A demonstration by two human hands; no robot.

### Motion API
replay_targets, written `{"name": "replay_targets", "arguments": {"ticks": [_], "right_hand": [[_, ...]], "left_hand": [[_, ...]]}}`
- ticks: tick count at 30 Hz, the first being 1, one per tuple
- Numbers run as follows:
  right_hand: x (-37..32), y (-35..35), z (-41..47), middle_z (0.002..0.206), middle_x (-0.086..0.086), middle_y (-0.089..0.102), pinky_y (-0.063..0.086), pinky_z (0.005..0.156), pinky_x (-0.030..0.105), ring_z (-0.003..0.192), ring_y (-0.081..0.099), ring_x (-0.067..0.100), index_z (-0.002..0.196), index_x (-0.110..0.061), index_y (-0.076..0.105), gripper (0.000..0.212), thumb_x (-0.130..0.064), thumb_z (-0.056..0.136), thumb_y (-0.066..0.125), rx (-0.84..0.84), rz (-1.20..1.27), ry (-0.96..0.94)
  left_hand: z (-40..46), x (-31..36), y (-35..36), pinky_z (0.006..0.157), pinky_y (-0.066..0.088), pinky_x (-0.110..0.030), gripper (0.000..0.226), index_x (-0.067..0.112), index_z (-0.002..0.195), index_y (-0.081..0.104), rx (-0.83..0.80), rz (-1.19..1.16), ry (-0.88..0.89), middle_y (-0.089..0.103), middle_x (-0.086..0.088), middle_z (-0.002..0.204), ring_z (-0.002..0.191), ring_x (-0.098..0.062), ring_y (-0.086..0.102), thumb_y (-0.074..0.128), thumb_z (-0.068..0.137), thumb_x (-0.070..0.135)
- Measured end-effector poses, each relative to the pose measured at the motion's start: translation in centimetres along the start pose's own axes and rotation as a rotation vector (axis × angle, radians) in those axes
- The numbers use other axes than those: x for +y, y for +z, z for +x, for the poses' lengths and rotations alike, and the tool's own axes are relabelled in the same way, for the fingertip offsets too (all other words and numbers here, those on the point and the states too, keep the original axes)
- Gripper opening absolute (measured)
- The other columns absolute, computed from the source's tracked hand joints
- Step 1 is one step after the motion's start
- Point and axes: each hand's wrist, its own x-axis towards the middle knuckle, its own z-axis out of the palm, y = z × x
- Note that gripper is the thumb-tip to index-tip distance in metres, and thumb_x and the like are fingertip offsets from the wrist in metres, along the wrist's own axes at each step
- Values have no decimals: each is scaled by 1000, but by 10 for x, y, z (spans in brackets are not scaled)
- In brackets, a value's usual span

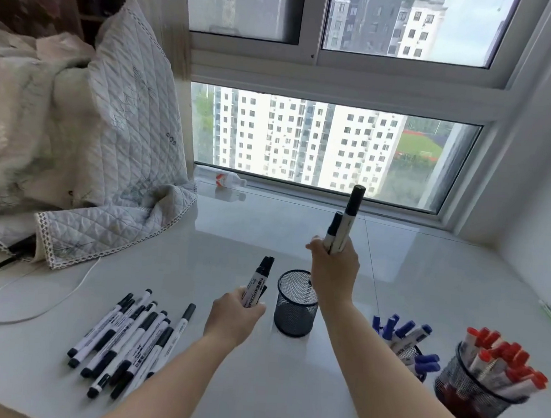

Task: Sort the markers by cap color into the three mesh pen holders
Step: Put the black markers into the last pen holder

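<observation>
Holding two black-capped markers (343, 223) upright, the right hand (333, 271) hovers above the middle mesh holder (296, 303), which looks empty. The left hand (237, 317) grips a couple more black markers (258, 284) just left of it. A black pile (128, 339) waits near left on the table (266, 234) (plenty left). At right, the blue holder (415, 352) and red holder (469, 398) look filled.

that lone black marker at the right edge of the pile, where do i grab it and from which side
Grip the black marker at mid-barrel, on the white part just below its cap, coming from above and from its right. It lies flat, cap pointing away, with bare sill on that side; the pile crowds its left. Both hands are full now, so one must unload first.
</observation>
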Motion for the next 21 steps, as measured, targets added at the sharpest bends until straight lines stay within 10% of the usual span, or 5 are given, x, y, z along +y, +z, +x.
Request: {"name": "replay_targets", "arguments": {"ticks": [11, 21], "right_hand": [[67, 17, 10, 76, 6, 58, 38, 57, 30, 68, 52, 22, 90, -8, 60, 21, -29, 85, 56, -267, -266, 258], [70, 0, -45, 61, -2, 47, 29, 47, 25, 53, 43, 12, 62, -20, 40, 29, -26, 84, 58, -246, -277, 341]], "left_hand": [[23, -5, -3, 46, 30, -19, 28, 30, 62, 43, 36, -18, 95, 45, 11, 55, 48, -5, 42, 63, 80, 41], [4, 17, -3, 47, 36, -16, 33, 25, 60, 43, 141, -181, 242, 46, 8, 50, 46, -6, 46, 64, 81, 39]]}}
